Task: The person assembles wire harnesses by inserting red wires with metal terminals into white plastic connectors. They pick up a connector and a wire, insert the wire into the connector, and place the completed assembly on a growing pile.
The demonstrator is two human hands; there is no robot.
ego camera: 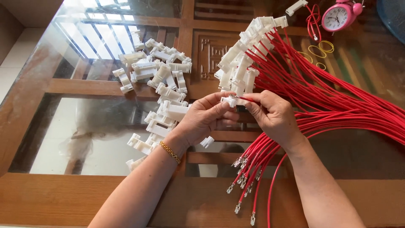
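Observation:
My left hand (206, 118) pinches a small white plastic connector (230, 101) between thumb and fingers. My right hand (274, 116) holds the end of a red wire (249, 99) at that connector. Left of my hands lies a loose pile of white connectors (158, 80). Behind my hands a bunch of red wires (320, 93) has white connectors on its ends (249, 55). More red wires with bare metal terminals (247, 181) hang down under my right wrist.
The glass-topped wooden table (84, 198) carries a pink alarm clock (339, 16) at the back right, yellow rubber bands (320, 48) beside it, and a blue object (392, 14) at the far right corner.

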